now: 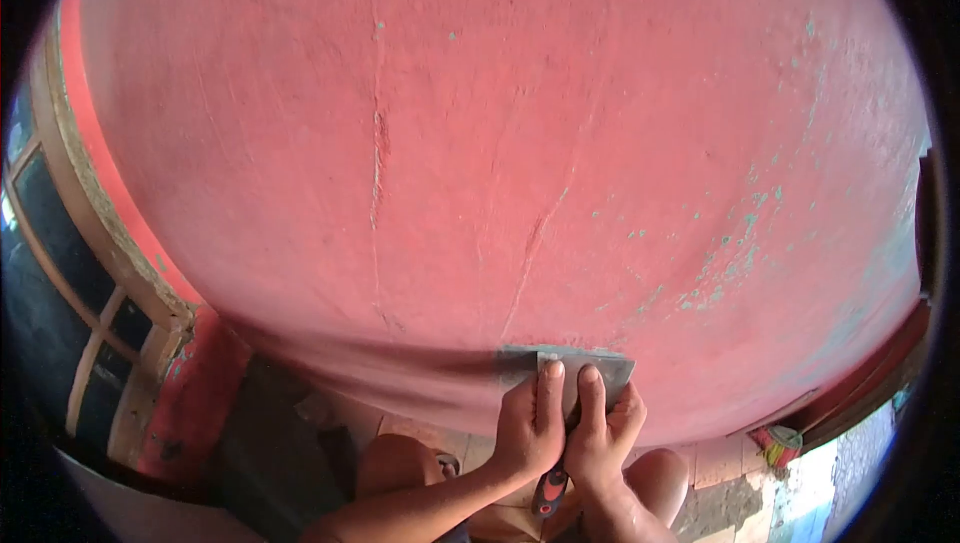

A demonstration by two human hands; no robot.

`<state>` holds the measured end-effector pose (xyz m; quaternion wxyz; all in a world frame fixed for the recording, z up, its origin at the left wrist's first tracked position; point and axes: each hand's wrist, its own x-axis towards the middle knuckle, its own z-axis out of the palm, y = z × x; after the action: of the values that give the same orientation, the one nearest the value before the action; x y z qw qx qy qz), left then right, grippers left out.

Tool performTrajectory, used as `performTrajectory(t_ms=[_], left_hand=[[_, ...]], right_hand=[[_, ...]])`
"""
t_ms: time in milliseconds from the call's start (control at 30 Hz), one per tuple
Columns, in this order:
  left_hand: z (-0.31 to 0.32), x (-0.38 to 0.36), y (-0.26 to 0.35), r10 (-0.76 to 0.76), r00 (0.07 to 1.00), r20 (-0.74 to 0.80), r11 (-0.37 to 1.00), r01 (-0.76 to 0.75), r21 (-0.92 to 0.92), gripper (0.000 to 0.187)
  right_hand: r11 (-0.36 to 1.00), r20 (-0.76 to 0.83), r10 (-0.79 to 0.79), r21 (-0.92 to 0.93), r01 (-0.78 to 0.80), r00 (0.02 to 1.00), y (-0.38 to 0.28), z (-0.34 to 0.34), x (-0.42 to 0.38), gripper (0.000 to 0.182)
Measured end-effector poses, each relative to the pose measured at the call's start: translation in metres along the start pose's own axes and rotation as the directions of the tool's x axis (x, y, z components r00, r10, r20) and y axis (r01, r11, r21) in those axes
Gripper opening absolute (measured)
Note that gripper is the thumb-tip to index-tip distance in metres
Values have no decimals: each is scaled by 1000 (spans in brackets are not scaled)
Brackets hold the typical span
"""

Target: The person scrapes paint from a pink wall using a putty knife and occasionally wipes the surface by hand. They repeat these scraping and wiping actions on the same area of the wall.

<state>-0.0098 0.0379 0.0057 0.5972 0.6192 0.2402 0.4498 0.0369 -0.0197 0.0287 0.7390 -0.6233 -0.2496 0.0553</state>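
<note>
A wide metal scraper [610,369] lies with its blade against the lower part of a pink wall [450,193]. Both hands are closed round its black and red handle, thumbs pointing up on the blade. My left hand [530,423] is on the left side of the handle, my right hand [603,428] on the right. Long cracks run down the wall above the blade, and greenish specks show through the paint at the right.
A window frame [100,323] with dark panes stands at the left. Below are floor tiles [715,458] and my bent knees. A brush with colored bristles [778,443] lies at the lower right, near a dark reddish edge.
</note>
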Motion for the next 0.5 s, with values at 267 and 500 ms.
performTrajectory(t_ms=[267,500], left_hand=[[3,-5,-6,-34,999,22,999,34,25,44],[-3,-4,-1,14,994,109,999,-8,-51,31]], right_hand=[[999,13,31,26,-32,999,1,-5,0,22],[995,30,43,93,-46,999,0,-10,1,20]])
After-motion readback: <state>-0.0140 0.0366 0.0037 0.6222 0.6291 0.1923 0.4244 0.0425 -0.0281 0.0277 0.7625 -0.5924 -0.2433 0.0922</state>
